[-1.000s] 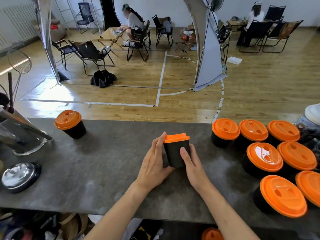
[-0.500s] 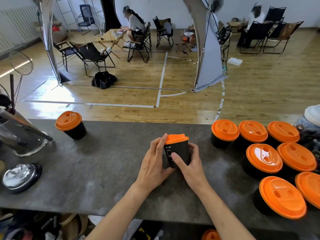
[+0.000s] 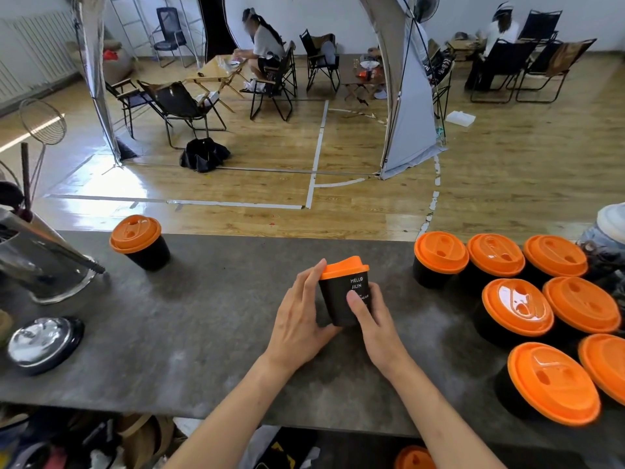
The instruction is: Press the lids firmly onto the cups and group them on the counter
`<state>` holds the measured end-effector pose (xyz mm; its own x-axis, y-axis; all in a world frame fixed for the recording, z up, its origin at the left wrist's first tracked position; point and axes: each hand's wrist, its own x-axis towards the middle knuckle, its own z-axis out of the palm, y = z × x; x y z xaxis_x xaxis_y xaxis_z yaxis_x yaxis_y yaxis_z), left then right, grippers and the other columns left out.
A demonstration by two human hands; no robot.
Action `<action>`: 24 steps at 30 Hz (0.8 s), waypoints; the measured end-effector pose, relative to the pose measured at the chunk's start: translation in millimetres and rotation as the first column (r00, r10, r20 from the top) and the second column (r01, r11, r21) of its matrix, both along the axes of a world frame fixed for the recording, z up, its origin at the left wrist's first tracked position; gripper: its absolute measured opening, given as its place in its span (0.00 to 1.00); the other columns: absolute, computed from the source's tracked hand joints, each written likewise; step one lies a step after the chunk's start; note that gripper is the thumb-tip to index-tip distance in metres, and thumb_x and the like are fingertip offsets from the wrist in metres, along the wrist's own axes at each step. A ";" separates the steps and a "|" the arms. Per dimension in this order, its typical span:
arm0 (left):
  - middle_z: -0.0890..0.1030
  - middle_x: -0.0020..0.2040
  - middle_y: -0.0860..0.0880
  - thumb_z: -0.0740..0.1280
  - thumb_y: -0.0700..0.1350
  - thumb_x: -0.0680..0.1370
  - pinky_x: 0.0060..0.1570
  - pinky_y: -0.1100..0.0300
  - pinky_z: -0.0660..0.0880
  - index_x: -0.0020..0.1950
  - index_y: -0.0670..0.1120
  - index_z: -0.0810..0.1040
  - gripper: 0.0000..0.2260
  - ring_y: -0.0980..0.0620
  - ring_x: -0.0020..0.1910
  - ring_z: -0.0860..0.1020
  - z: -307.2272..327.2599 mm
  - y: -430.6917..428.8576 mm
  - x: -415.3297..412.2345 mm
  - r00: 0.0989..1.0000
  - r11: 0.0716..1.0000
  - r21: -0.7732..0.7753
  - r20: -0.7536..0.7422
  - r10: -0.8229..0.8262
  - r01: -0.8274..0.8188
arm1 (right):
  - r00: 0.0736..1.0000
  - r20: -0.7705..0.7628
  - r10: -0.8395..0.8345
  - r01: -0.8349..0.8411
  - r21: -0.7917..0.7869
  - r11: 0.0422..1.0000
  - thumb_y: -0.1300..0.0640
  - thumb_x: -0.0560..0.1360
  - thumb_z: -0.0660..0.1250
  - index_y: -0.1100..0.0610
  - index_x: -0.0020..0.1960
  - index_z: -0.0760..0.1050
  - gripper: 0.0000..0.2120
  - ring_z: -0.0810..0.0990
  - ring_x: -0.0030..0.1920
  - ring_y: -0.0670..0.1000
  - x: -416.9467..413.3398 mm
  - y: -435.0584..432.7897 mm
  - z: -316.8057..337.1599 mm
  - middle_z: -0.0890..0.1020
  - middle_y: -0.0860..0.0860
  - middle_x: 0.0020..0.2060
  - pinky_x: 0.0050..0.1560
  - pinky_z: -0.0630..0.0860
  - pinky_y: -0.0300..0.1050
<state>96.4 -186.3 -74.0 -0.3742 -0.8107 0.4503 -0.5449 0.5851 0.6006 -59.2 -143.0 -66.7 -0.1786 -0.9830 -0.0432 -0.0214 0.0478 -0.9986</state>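
Since 0.5 s ago the cup [image 3: 341, 299] has turned, so its white lettering now faces front, and it leans right. The left hand [image 3: 301, 316] grips its left side. The right hand [image 3: 375, 319] wraps round it, thumb across the front. It is mid-counter [image 3: 203, 333], base perhaps lifted, left of 7 lidded cups [image 3: 517, 306].

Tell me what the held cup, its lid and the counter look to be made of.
The cup is probably paper or card: matte black with white printed lettering. The lid looks like plastic, smooth orange with a moulded rim; the grouped lids to its right catch glossy highlights. The counter is stone or concrete, cannot tell which: mottled grey, dull, faintly scuffed.
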 end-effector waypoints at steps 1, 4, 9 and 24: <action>0.66 0.71 0.50 0.74 0.54 0.71 0.56 0.57 0.75 0.81 0.52 0.52 0.45 0.51 0.62 0.75 -1.2 -0.2 0.1 1.000 1.000 -0.009 0.005 0.008 -0.008 | 1.000 -0.003 0.012 -0.012 0.001 1.000 0.31 0.71 0.64 0.48 0.61 0.74 0.27 0.80 0.56 0.43 -0.1 0.2 0.0 0.82 0.44 0.53 0.56 0.75 0.39; 0.67 0.71 0.48 0.79 0.46 0.71 0.57 0.54 0.77 0.82 0.51 0.52 0.47 0.49 0.63 0.75 -4.3 0.2 0.0 0.999 0.999 -0.029 0.032 0.015 -0.014 | 1.000 -0.022 0.022 -0.023 -0.017 1.000 0.33 0.72 0.67 0.47 0.63 0.73 0.26 0.80 0.57 0.41 1.4 -0.1 1.5 0.82 0.43 0.54 0.54 0.76 0.35; 0.63 0.72 0.48 0.77 0.42 0.71 0.51 0.46 0.82 0.82 0.52 0.50 0.48 0.45 0.61 0.76 -5.1 -1.1 0.5 1.000 1.000 -0.002 0.005 -0.018 0.018 | 0.999 -0.001 0.039 -0.039 -0.010 0.999 0.38 0.76 0.65 0.46 0.64 0.77 0.20 0.81 0.59 0.43 0.0 -1.9 3.1 0.84 0.43 0.56 0.57 0.77 0.37; 0.65 0.70 0.51 0.79 0.44 0.71 0.45 0.56 0.81 0.80 0.54 0.52 0.48 0.53 0.57 0.77 -5.4 -0.4 0.4 0.998 1.000 0.009 -0.066 0.011 -0.010 | 0.995 0.048 0.093 -0.093 0.007 0.996 0.40 0.75 0.66 0.45 0.67 0.74 0.22 0.80 0.60 0.40 -0.4 1.6 12.6 0.83 0.42 0.57 0.56 0.75 0.34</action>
<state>96.9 -186.8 -79.4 -0.3353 -0.8184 0.4667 -0.5097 0.5742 0.6407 -59.5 -141.4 -54.1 -0.0840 -0.9948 -0.0584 0.0212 0.0568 -0.9982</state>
